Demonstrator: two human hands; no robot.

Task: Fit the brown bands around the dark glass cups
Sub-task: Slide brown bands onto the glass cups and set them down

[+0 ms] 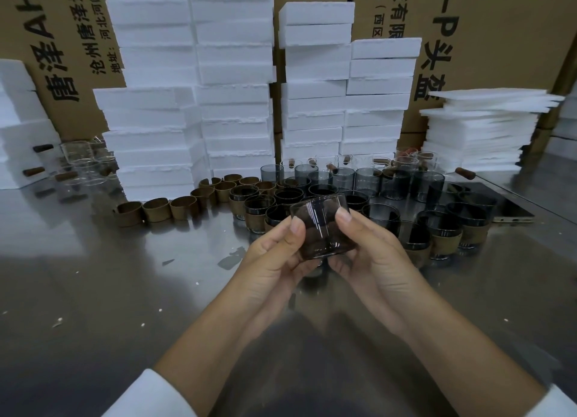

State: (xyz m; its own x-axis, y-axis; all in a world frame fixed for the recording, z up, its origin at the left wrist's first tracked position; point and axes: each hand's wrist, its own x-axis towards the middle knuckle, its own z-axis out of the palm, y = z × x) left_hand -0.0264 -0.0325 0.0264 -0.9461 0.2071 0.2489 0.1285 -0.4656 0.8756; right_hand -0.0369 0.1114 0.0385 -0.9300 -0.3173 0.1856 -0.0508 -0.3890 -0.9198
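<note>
Two hands hold one dark glass cup [321,226] up over the shiny metal bench [93,276]. The left hand [274,257] curls round the cup's left side, with its thumb pressed on the glass near the rim. The right hand [371,254] curls round the right side the same way: thumb on top, fingers tucked under the bottom. The cup is tipped, with its open mouth turned away from the person. Something brown shows through the glass, but I cannot tell if it is a band or just fingers.

Loose brown bands [184,207] sit in a curvy row on the bench, to the left of the hands and further back. Just behind the hands stand banded cups [256,221], and more of them stand off to the right. Behind those are bare dark cups [368,179], packed close together.

Clear glasses [78,157] sit far to the left. A phone [512,212] lies flat on the right. Tall piles of white foam blocks [193,88] stand at the back — cardboard boxes [499,41] rise behind them.
</note>
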